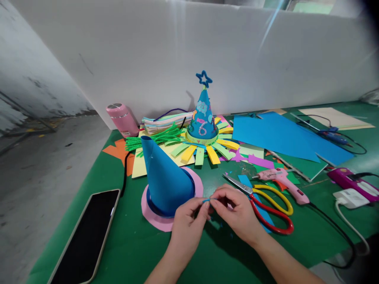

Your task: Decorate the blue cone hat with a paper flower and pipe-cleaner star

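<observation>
Fingertips nearly meeting, my left hand (189, 221) and my right hand (233, 211) pinch a tiny blue piece of paper (206, 200) between them. Most of that piece is covered by the fingers. Just left of my hands a plain blue paper cone (167, 179) stands tilted on a pink ring-shaped brim (156, 224). Scissors (263, 207) with one yellow and one red handle lie right of my right hand, over a blue paper strip (244, 180). Behind, a decorated blue party hat (203, 118) carries a 6, a star on top and yellow and green strips around its base.
A phone (85, 236) lies at the left on the green table. Green pipe cleaners (154, 137) and a pink bottle (122, 119) are behind the cone. At right are a pink glue gun (284, 180), a purple power strip (353, 183) with cables, and blue sheets (272, 136).
</observation>
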Demonstrator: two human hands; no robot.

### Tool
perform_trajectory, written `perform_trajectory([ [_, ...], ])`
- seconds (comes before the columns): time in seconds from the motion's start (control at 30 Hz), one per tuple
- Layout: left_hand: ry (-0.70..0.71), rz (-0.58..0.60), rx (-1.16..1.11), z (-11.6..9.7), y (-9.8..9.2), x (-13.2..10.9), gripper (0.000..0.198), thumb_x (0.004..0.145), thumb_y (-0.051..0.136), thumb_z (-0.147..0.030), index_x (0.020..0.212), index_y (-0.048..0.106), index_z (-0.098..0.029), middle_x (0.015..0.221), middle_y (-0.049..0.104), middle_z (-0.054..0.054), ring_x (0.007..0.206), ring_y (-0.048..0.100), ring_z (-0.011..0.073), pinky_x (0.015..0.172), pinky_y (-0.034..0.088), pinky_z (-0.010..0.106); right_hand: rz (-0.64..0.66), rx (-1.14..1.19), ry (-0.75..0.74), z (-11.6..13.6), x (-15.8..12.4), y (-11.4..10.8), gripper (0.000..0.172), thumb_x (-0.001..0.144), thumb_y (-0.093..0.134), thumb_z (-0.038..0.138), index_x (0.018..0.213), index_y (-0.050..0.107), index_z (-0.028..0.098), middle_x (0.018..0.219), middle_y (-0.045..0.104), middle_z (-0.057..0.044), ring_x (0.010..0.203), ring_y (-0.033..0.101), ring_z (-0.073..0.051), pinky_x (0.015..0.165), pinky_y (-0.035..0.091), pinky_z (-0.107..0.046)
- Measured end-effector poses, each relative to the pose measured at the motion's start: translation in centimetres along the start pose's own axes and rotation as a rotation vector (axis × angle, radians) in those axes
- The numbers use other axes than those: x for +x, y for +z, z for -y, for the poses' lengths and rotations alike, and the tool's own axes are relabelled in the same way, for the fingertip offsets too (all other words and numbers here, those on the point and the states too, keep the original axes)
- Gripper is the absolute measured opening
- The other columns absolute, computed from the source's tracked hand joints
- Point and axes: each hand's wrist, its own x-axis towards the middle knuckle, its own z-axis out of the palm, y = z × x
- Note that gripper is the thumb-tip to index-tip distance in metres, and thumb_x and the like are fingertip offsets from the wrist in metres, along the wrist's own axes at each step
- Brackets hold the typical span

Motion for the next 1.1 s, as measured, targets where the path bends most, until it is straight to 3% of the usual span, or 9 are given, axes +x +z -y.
perform_trajectory([
  [0.17,0.025,-0.069,-0.004,0.2,0.0,-0.1,0.008,0.07,0.057,-0.021,0.071,0.061,-0.015,0.06,0.058,0.0,0.053,0.053,0.0111,0.051,0.043,0.021,0.01,-0.089,-0.028,0.6,0.0,-0.1,0.006,0.076,0.054,0.015,0.071,0.057,0.017,0.066,0.051,0.001,0.056,0.048,-0.011,0.049,0.038,-0.021],
  [0.3,0.152,-0.102,0.156,0.2,0.0,-0.4,0.01,0.073,0.053,-0.019,0.067,0.061,-0.015,0.061,0.059,0.001,0.057,0.053,0.0125,0.053,0.043,0.022,-0.028,-0.169,-0.081,1.0,-0.1,0.2,0.008,0.076,0.052,0.014,0.069,0.055,0.018,0.066,0.051,0.0,0.056,0.048,-0.011,0.05,0.039,-0.021],
  [0.43,0.287,-0.136,0.281,0.1,0.1,-0.9,0.013,0.073,0.051,-0.014,0.076,0.064,-0.016,0.07,0.064,0.004,0.064,0.057,0.0145,0.059,0.044,0.024,-0.094,-0.265,-0.164,0.7,-0.3,0.7,0.007,0.076,0.051,0.016,0.071,0.056,0.018,0.068,0.054,-0.001,0.059,0.05,-0.013,0.052,0.041,-0.023],
  [0.6,0.364,-0.13,0.385,0.0,0.4,-1.2,0.017,0.076,0.048,-0.012,0.082,0.063,-0.015,0.075,0.065,0.006,0.068,0.058,0.0153,0.062,0.046,0.025,-0.151,-0.363,-0.223,0.4,-0.6,1.2,0.008,0.077,0.05,0.016,0.074,0.057,0.018,0.07,0.057,-0.004,0.062,0.052,-0.015,0.054,0.043,-0.027],
  [0.9,0.373,-0.169,0.46,0.2,0.2,-1.0,0.016,0.077,0.047,-0.012,0.083,0.063,-0.013,0.077,0.066,0.008,0.07,0.059,0.0156,0.064,0.046,0.025,-0.181,-0.345,-0.297,0.7,-1.3,1.8,0.014,0.077,0.05,0.011,0.085,0.059,0.017,0.076,0.059,-0.008,0.069,0.055,-0.018,0.06,0.047,-0.03],
  [1.1,0.374,-0.194,0.449,0.2,0.1,-1.2,0.017,0.077,0.048,-0.014,0.085,0.062,-0.015,0.079,0.066,0.007,0.071,0.059,0.0163,0.065,0.047,0.026,-0.203,-0.324,-0.399,0.6,-1.5,1.9,0.027,0.074,0.053,0.007,0.098,0.059,0.019,0.083,0.059,-0.009,0.073,0.057,-0.018,0.062,0.05,-0.031],
])
